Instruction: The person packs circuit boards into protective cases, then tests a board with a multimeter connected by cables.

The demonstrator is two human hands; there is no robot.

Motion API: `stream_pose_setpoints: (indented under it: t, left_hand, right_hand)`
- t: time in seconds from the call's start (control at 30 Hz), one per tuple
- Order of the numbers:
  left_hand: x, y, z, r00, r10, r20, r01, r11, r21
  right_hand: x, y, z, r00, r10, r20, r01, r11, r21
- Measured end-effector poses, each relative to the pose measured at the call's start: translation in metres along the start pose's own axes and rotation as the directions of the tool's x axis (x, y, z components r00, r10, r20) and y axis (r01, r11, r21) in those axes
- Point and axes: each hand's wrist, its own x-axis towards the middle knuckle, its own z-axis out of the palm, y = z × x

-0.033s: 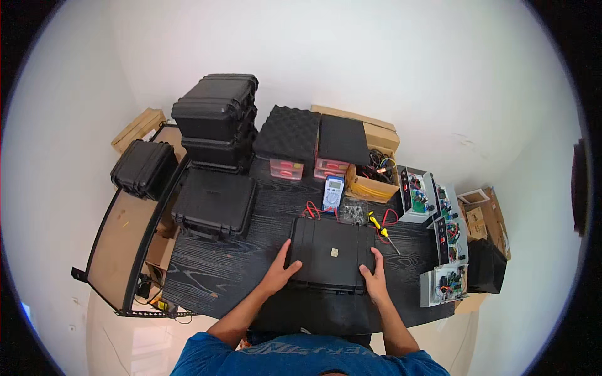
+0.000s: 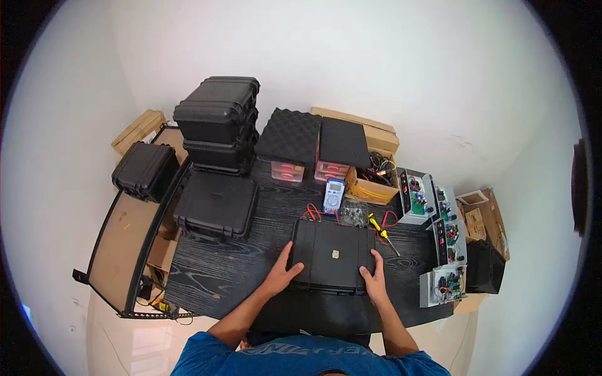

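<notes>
A flat black hard case (image 2: 335,260) lies closed on the table in front of me, a small pale sticker (image 2: 335,254) on its lid. My left hand (image 2: 282,274) grips its left side, thumb over the lid's edge and fingers along the side wall. On the opposite side, my right hand (image 2: 374,279) holds the case in the same way. Just beyond the case are a blue-and-white multimeter (image 2: 333,195), its red test leads, a clear box of small parts (image 2: 355,214) and a yellow-handled screwdriver (image 2: 384,235).
Another black case (image 2: 216,203) lies at the left, before a stack of cases (image 2: 219,122). Foam sheets (image 2: 289,135) top small drawer boxes (image 2: 288,172). A cardboard box (image 2: 372,188) holds cables. Several open electronics units (image 2: 446,283) line the right edge. A shelf rack (image 2: 116,250) stands left.
</notes>
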Motion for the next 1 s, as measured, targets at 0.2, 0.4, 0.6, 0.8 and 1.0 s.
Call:
stream_pose_setpoints:
  t: [0.2, 0.4, 0.6, 0.8, 1.0]
  left_hand:
    - [-0.02, -0.002, -0.012, 0.991, -0.011, 0.134, 0.018, 0.999, -0.048]
    - [-0.064, 0.018, -0.071, 0.989, 0.002, 0.151, 0.006, 0.998, -0.055]
    - [-0.089, 0.075, -0.139, 0.994, 0.108, 0.034, -0.109, 0.994, 0.028]
    - [-0.089, 0.149, -0.216, 0.993, 0.054, -0.108, -0.043, 0.994, 0.099]
    - [-0.092, 0.179, -0.298, 0.959, 0.003, -0.283, -0.019, 0.998, -0.054]
  right_hand:
    - [-0.036, -0.002, 0.02, 0.99, -0.055, -0.129, 0.044, 0.995, -0.086]
    - [-0.099, -0.05, 0.075, 0.98, 0.036, -0.194, -0.041, 0.999, -0.023]
    - [-0.115, -0.12, 0.122, 0.985, 0.074, -0.155, -0.025, 0.955, 0.295]
    - [-0.098, -0.166, 0.171, 0.999, 0.034, -0.013, -0.024, 0.886, 0.463]
    - [-0.065, -0.21, 0.233, 0.975, -0.094, 0.2, -0.009, 0.887, 0.462]
